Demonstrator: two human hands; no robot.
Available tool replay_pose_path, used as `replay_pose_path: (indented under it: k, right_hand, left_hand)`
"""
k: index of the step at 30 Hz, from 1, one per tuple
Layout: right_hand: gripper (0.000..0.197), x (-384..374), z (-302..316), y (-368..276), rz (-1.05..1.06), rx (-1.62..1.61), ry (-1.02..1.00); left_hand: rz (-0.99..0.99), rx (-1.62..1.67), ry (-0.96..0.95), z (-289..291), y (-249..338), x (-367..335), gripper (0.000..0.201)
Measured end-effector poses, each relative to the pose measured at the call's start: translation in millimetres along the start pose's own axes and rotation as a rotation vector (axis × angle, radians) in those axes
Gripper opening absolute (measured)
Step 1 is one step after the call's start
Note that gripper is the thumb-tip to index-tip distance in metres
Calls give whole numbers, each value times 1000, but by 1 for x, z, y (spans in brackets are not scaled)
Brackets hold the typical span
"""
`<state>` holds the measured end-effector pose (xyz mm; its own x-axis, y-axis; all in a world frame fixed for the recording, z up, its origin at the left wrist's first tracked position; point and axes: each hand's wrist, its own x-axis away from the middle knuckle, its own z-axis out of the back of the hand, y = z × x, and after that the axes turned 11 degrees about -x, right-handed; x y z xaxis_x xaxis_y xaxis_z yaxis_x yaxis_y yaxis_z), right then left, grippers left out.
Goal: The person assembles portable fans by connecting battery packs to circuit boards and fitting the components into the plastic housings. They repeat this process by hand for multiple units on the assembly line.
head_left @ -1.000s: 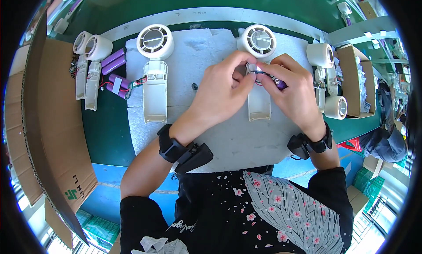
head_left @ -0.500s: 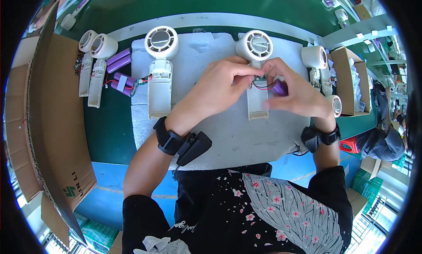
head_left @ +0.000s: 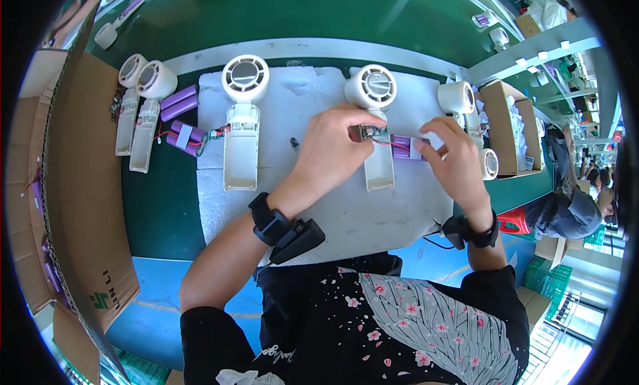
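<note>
A white handheld fan (head_left: 371,86) lies face up on the pale foam pad, its open handle shell (head_left: 380,175) pointing toward me. My left hand (head_left: 338,144) pinches a small green circuit board (head_left: 374,131) over the top of that handle. A purple battery pack (head_left: 407,148) with a pale label lies crosswise beside the handle, joined to the board by red and dark wires. The fingers of my right hand (head_left: 454,155) are closed around the pack's right end. Left of my hands lies a second fan (head_left: 245,78) with a bare open handle (head_left: 241,160).
Purple battery packs (head_left: 180,104) and two more fans (head_left: 157,80) lie at the left beside a tall cardboard box (head_left: 93,185). Right of the foam pad (head_left: 299,212) are other fans (head_left: 456,97) and an open carton (head_left: 509,135). A person (head_left: 566,215) sits far right.
The battery pack has turned from end-on to lying crosswise, its label now visible. My right hand has moved out to its far end. The view has shifted slightly.
</note>
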<state>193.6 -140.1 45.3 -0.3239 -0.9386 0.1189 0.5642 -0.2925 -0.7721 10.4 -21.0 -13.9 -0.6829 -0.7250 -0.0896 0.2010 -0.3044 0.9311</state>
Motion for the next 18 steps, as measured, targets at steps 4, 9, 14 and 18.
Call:
replay_pose_path:
  k: [4, 9, 14, 18]
  right_hand:
    - [14, 4, -3, 7, 378, 255, 32]
    - [10, 5, -3, 5, 549, 343, -11]
    - [11, 3, -4, -4, 529, 482, -97]
    - [9, -1, 0, 8, 440, 341, -44]
  left_hand:
    - [-17, -27, 32, -6, -2, -1, 28]
    - [-2, -50, 10, -1, 6, -1, 28]
    - [13, 20, -42, 1, 2, -1, 30]
    - [-3, 4, -8, -1, 0, -1, 30]
